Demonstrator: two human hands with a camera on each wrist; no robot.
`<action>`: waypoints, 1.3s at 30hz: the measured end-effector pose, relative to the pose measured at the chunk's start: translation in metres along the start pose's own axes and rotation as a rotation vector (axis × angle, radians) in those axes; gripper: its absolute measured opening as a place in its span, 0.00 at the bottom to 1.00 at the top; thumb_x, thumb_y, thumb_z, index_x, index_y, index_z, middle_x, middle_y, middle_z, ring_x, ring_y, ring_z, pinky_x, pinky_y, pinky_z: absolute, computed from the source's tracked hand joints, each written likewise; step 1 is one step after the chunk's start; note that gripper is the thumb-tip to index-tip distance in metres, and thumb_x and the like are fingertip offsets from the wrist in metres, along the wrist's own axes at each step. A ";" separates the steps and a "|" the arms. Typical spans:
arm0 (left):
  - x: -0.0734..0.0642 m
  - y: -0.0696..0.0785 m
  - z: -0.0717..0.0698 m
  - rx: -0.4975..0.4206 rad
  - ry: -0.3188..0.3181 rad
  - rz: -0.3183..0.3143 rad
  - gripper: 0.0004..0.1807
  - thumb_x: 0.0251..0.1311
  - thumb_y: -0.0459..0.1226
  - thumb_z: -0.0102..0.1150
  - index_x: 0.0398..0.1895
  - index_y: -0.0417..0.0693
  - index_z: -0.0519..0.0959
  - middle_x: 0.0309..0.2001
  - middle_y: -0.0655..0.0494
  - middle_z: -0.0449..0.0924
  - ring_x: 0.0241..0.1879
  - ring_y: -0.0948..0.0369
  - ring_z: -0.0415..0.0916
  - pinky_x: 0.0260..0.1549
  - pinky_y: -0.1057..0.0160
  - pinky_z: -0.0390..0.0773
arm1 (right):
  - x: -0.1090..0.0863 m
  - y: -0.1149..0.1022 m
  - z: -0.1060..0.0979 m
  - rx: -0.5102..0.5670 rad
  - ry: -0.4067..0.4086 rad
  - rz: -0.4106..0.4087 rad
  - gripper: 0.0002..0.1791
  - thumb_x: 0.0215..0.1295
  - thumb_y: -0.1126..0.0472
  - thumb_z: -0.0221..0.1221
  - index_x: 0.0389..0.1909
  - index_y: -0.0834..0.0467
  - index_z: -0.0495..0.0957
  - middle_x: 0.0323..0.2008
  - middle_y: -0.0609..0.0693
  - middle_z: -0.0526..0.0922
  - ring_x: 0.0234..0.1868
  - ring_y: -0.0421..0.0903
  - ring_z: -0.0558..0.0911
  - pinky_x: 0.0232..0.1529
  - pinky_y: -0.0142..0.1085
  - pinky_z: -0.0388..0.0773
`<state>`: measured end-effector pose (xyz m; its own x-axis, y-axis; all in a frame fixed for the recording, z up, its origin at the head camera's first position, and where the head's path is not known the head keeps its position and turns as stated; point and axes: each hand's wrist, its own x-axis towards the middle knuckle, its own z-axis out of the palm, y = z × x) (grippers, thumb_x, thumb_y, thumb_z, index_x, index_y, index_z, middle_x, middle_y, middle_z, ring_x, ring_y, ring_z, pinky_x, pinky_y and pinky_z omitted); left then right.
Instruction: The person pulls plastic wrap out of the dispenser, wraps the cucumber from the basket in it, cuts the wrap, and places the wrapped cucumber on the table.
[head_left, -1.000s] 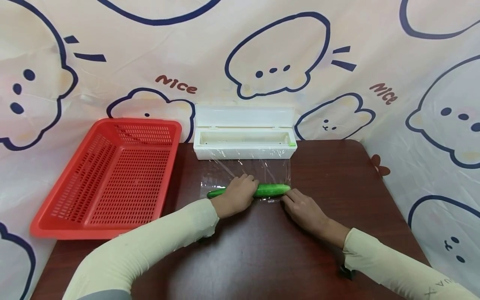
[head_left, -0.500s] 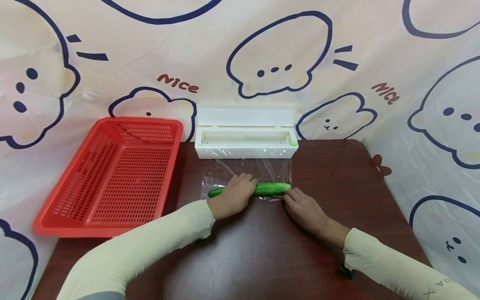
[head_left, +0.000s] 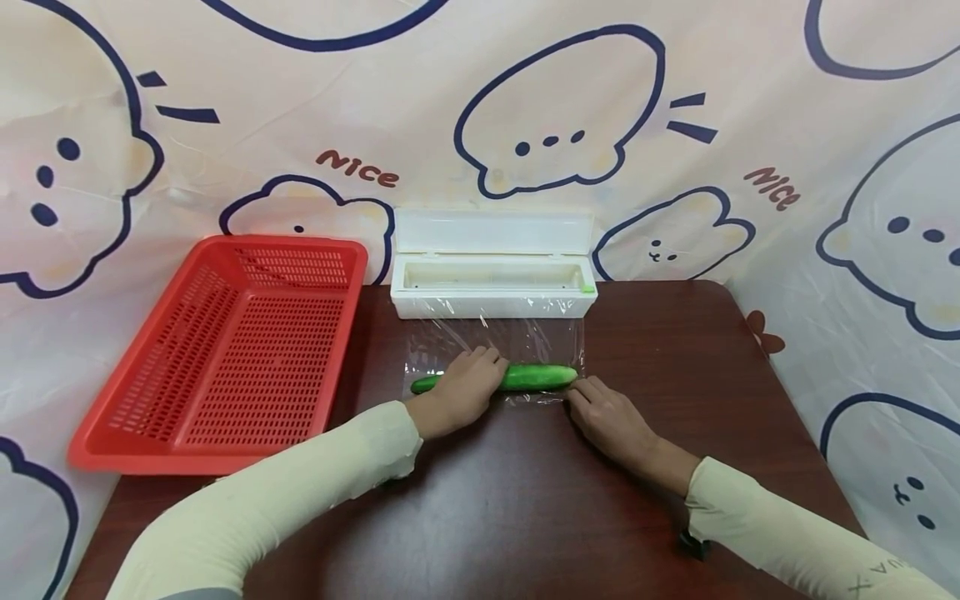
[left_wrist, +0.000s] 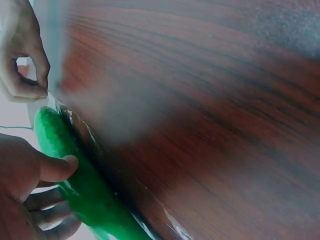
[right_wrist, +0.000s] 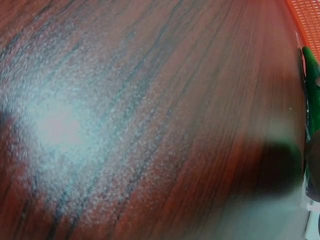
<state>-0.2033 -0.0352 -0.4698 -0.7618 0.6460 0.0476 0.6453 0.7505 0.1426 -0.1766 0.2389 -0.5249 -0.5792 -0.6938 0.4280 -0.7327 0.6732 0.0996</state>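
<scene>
From the head view I register one small change over the last second: the cucumber (head_left: 538, 377) and the left hand (head_left: 465, 387) have shifted slightly leftward together, while the right hand (head_left: 609, 421) holds its position. The cucumber lies lengthwise across the cling film (head_left: 510, 337) on the tabletop (head_left: 660, 350), near the film's front edge, with its pale end now just inside the right margin. I judge this a centring correction, since both ends have a similar narrow margin. The hands are apart from each other: the left is clamped on the middle of the cucumber, thumb on the near side, and the right pinches the film's front edge at the right corner, just beside the cucumber's tip. The film runs unbroken to the white dispenser box (head_left: 491, 307), whose lid (head_left: 491, 232) stands raised. No film is folded over the cucumber as far as I can see, so I rate the work as being at the positioning stage. The red basket (head_left: 187, 463), left of the box, is unchanged.
</scene>
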 end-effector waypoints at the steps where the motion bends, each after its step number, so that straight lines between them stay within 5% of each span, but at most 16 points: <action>1: 0.000 0.001 0.000 0.001 -0.002 -0.001 0.20 0.56 0.24 0.62 0.53 0.39 0.80 0.48 0.48 0.83 0.48 0.52 0.79 0.45 0.53 0.82 | 0.000 0.000 0.000 -0.001 -0.001 0.000 0.06 0.67 0.67 0.59 0.40 0.64 0.81 0.39 0.54 0.81 0.36 0.48 0.78 0.32 0.36 0.82; 14: 0.003 0.002 0.005 0.006 0.010 -0.003 0.18 0.57 0.25 0.63 0.52 0.41 0.80 0.44 0.50 0.82 0.46 0.53 0.79 0.42 0.54 0.81 | -0.001 0.000 0.002 0.003 0.011 -0.005 0.03 0.65 0.68 0.59 0.36 0.64 0.79 0.37 0.54 0.80 0.35 0.48 0.78 0.31 0.36 0.82; 20: 0.003 0.003 0.003 0.001 0.002 -0.004 0.24 0.57 0.25 0.62 0.59 0.38 0.78 0.49 0.47 0.82 0.49 0.51 0.79 0.48 0.51 0.81 | 0.000 0.001 0.001 0.012 0.032 0.000 0.03 0.65 0.68 0.59 0.37 0.64 0.80 0.35 0.53 0.80 0.34 0.47 0.77 0.29 0.35 0.81; 30: -0.011 0.000 0.001 0.005 0.093 0.048 0.26 0.62 0.36 0.67 0.61 0.38 0.72 0.45 0.47 0.76 0.45 0.51 0.75 0.42 0.55 0.78 | 0.006 0.003 0.000 0.042 0.032 0.020 0.03 0.63 0.70 0.57 0.35 0.63 0.79 0.35 0.53 0.80 0.34 0.48 0.77 0.30 0.36 0.81; 39: -0.012 -0.005 0.008 0.018 0.148 0.083 0.24 0.66 0.33 0.60 0.63 0.35 0.70 0.47 0.45 0.74 0.44 0.51 0.72 0.41 0.55 0.78 | 0.006 0.003 0.000 0.058 0.048 0.017 0.03 0.63 0.70 0.57 0.34 0.63 0.79 0.35 0.53 0.80 0.35 0.48 0.77 0.32 0.36 0.82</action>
<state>-0.1968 -0.0457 -0.4789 -0.7050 0.6793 0.2036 0.7062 0.6986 0.1147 -0.1824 0.2370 -0.5221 -0.5747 -0.6685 0.4721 -0.7433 0.6677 0.0406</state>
